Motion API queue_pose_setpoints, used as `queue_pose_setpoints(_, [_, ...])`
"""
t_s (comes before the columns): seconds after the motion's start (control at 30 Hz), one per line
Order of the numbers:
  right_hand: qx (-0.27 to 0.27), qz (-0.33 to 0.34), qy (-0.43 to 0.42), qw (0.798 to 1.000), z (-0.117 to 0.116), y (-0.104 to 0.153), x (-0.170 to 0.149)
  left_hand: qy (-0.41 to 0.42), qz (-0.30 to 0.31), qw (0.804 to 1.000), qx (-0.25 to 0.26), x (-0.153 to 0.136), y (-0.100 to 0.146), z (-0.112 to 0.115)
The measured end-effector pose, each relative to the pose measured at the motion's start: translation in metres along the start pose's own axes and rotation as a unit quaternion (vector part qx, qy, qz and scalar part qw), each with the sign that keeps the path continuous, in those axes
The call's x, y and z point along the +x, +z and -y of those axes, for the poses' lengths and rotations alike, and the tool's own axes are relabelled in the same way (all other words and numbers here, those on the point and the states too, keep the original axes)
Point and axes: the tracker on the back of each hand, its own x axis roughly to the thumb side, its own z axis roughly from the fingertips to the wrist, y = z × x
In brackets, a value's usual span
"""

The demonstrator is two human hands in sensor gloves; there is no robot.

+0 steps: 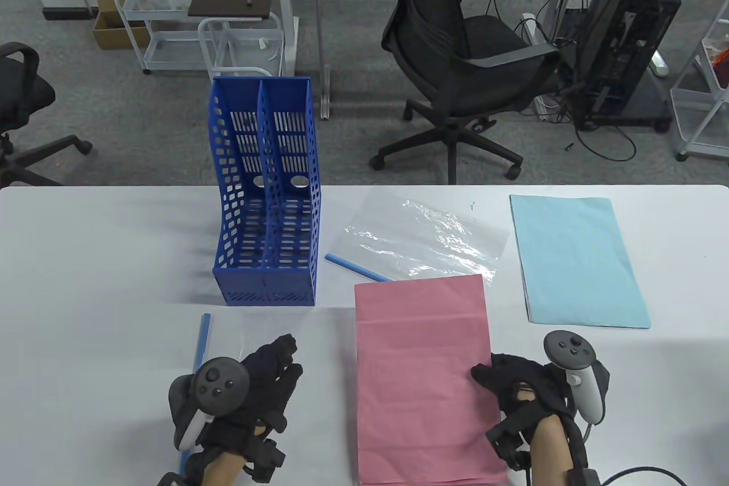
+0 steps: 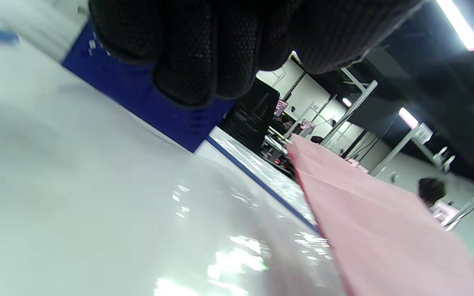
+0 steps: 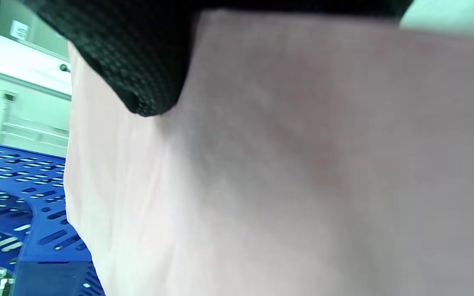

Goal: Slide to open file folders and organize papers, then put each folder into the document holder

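A blue two-slot document holder [image 1: 267, 212] stands empty on the white table. My left hand [image 1: 287, 360] rests with relaxed fingers [image 2: 187, 61] on a clear folder [image 2: 138, 213], whose blue slide bar [image 1: 200, 343] lies along its left edge. A stack of pink papers [image 1: 421, 372] lies at the front centre; my right hand [image 1: 484, 375] pinches its right edge, and the right wrist view shows a fingertip [image 3: 138, 61] on the pink sheet [image 3: 282, 185]. The sheet looks slightly lifted in the left wrist view. A second clear folder [image 1: 427, 235] with a blue slide bar [image 1: 356, 268] lies behind the pink papers.
A light blue paper stack [image 1: 575, 258] lies at the right of the table. Beyond the table's far edge stand a black office chair [image 1: 455, 53], trolleys and a computer tower on the floor.
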Motion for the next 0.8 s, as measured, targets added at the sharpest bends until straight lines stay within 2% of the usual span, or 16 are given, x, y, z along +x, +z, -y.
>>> queue_pose_setpoints(0.07, [0.006,-0.014,0.013,1.000,0.000,-0.001,-0.002,-0.046,-0.008,0.999,0.006,0.002,0.001,0.000])
queue_pose_setpoints(0.27, [0.025,-0.041,0.027,0.998,-0.006,-0.004,-0.006,-0.071,-0.030,0.997,0.008,-0.001,0.000,-0.001])
queue_pose_setpoints(0.5, [-0.026,-0.072,0.143,0.987,-0.005,0.004,0.002,-0.081,-0.066,0.995,-0.007,-0.006,-0.001,-0.002])
queue_pose_setpoints(0.6, [-0.087,-0.086,0.236,0.964,-0.005,0.017,0.016,-0.100,-0.094,0.990,-0.034,-0.007,-0.002,0.000])
queue_pose_setpoints(0.67, [-0.147,-0.085,0.316,0.933,-0.008,0.028,0.029,-0.122,-0.119,0.983,-0.065,-0.008,-0.003,0.003])
queue_pose_setpoints(0.73, [-0.181,-0.072,0.362,0.912,-0.016,0.034,0.038,-0.139,-0.137,0.977,-0.085,-0.009,-0.004,0.006])
queue_pose_setpoints(0.8, [-0.162,-0.047,0.386,0.907,-0.027,0.033,0.042,-0.158,-0.153,0.970,-0.106,-0.010,-0.005,0.010])
